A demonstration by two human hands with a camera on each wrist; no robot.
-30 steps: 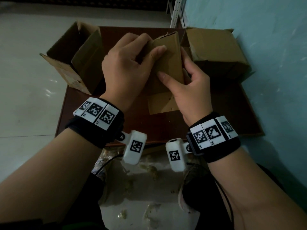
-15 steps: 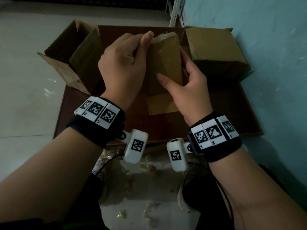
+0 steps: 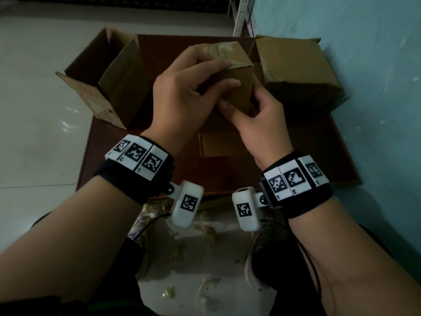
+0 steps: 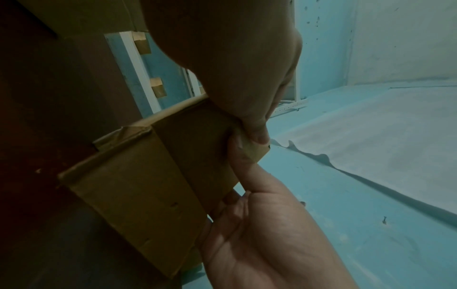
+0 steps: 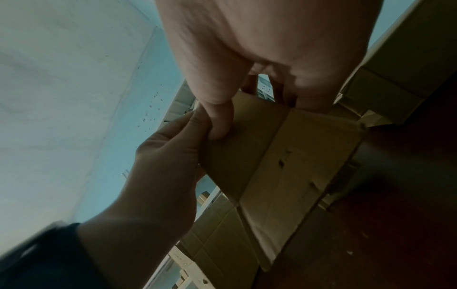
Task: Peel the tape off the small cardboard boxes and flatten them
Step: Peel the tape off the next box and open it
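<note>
Both forearms were extended forward side by side, the left hand being curled over the box from above while the right hand was wrapped about its near lower corner.

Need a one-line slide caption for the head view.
Both hands, left and right, hold a taped box above the board.

A dark brown board lies on the pale tiled floor. On it rest 2 cardboard boxes: an open box left, a closed box right.
</note>
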